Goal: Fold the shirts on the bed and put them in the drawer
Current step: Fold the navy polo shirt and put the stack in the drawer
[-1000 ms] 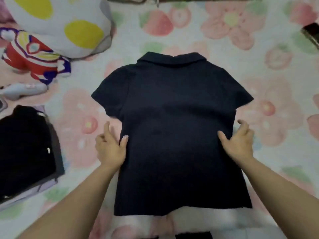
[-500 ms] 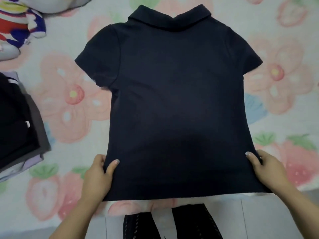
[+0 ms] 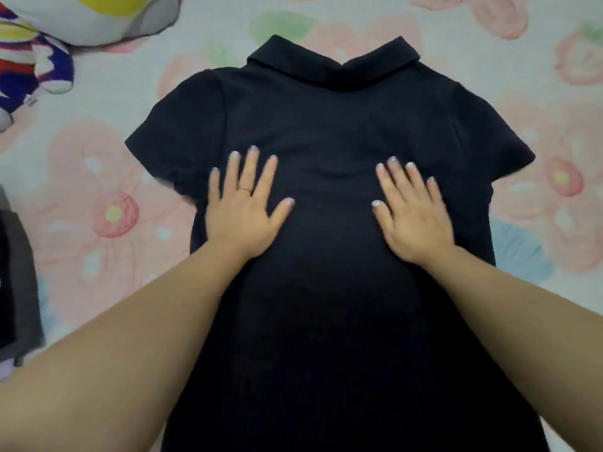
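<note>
Both hands lie flat on the cloth and grasp nothing. The left hand (image 3: 243,213) is palm down, fingers straight and a little spread, with a thin ring (image 3: 245,189) on one finger. The right hand (image 3: 412,216) lies the same way, palm down with straight fingers. They press on the upper middle of the dark navy shirt (image 3: 326,125), apart from each other, one on each side of its centre, and both forearms cross its lower part. The shirt is spread out on the bed, its collar (image 3: 332,65) at the far end and a short sleeve out to each side. Under the shirt is a bedsheet (image 3: 130,93) printed with pink flowers and strawberries. Off to the left of the shirt's collar sit a colourful stuffed toy (image 3: 36,70) and a white cushion (image 3: 98,17) with a yellow spot. Well to the left of the shirt's body lies a pile of dark clothes (image 3: 16,288).
</note>
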